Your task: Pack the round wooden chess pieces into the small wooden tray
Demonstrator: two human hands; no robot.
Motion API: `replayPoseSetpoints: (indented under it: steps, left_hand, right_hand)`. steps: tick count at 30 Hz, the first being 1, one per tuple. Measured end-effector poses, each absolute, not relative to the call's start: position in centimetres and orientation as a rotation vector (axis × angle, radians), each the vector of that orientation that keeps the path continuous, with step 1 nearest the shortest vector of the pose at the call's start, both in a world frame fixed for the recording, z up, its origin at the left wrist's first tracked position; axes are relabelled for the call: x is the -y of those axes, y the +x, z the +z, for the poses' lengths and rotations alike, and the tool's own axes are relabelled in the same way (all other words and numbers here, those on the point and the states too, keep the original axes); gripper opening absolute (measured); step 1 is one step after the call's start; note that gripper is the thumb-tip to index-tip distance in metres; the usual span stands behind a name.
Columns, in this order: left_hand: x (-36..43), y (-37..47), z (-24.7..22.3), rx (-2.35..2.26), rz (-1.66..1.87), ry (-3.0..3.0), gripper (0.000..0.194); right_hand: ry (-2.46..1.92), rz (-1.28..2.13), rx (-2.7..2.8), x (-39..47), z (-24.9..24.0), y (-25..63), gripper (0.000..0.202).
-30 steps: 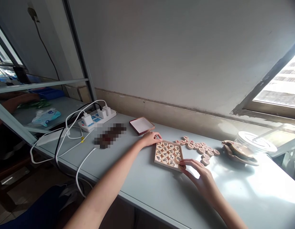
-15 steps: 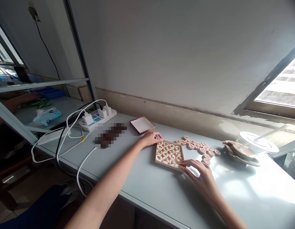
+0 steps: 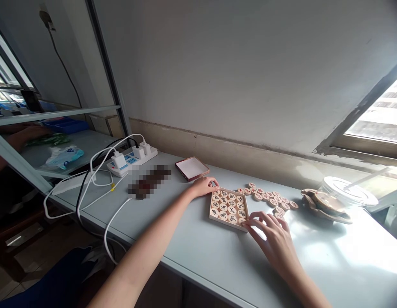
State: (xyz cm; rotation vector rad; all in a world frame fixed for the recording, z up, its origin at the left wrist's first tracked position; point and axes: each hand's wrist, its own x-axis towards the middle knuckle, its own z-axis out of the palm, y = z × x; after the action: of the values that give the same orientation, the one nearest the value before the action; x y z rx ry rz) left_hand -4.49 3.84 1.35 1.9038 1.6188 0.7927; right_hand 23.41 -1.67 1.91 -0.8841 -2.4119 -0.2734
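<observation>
A shallow square box on the table holds rows of round wooden Chinese chess pieces with dark characters. My left hand grips the box's back left corner, fingers curled at its edge. At the front right corner, the thumb and fingertips of my right hand close on a chess piece, which sits in that corner of the box. To the right of the box lie loose chess pieces with red characters. The box lid, pale inside, rests upturned behind my left hand.
A brown wavy-edged dish and a clear plastic lidded container stand at right. A power strip with white cables and a pixelated dark object lie left. Beyond the metal frame, another person's hand shows.
My right fingers have shifted slightly at the box's front right corner, and the piece there shows more plainly. My left hand keeps its place on the box.
</observation>
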Motion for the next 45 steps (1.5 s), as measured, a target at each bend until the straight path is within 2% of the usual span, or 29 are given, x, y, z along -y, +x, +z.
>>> replayPoseSetpoints:
  steps: [14,23,28,35,40,45]
  left_hand:
    - [-3.7,-4.5,1.6,-1.586,0.793,1.885,0.031]
    - [-4.0,-4.7,1.0,-1.577,0.818,1.914,0.033]
    - [-4.1,-4.7,1.2,-1.536,0.808,1.923,0.032]
    - [-4.0,-4.6,1.8,-1.484,0.786,1.901,0.029]
    - [-4.2,-4.9,1.8,-1.482,0.763,1.877,0.029]
    - [-3.9,-5.1,2.0,-1.436,0.733,1.831,0.031]
  right_hand:
    - [-0.751,-0.462,2.440,1.9,2.6,23.5,0.026]
    - [-1.058,-0.232,2.334,-1.1,2.2,23.1,0.033]
    - [-1.165,-0.235,2.458,-6.9,2.4,21.2,0.044]
    - [-1.298,-0.068,2.657,-9.7,0.9,21.2,0.046]
    - [-1.205,-0.139,2.638,-8.9,0.2,21.6,0.044]
    - [-1.144,-0.219,2.568,-8.6,0.9,21.3,0.034]
